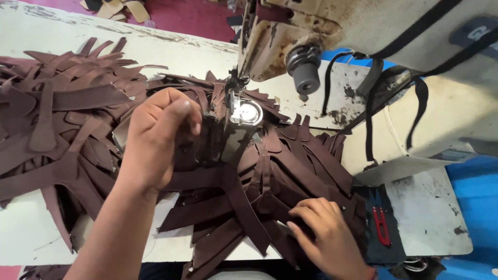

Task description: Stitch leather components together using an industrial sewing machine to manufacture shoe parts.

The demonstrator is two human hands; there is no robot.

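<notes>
While the right hand [326,234] presses flat with spread fingers on a sewn chain of dark brown strap-shaped leather pieces [270,181], the left hand [158,136] is closed in a pinch on the piece at the worn cream sewing machine's [321,31] post. Judging by the big unsewn brown heap [57,114] farther left, much remains. No containers show; red thread snips [381,225] lie at the right.

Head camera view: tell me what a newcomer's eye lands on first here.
The mass of dark brown strap pieces fanned across the white table strikes first, left and centre. Next comes the worn cream sewing machine at top right, its post rising among the straps. The left hand is raised beside that post, the right hand presses on straps below, and red thread snips lie at right.
</notes>
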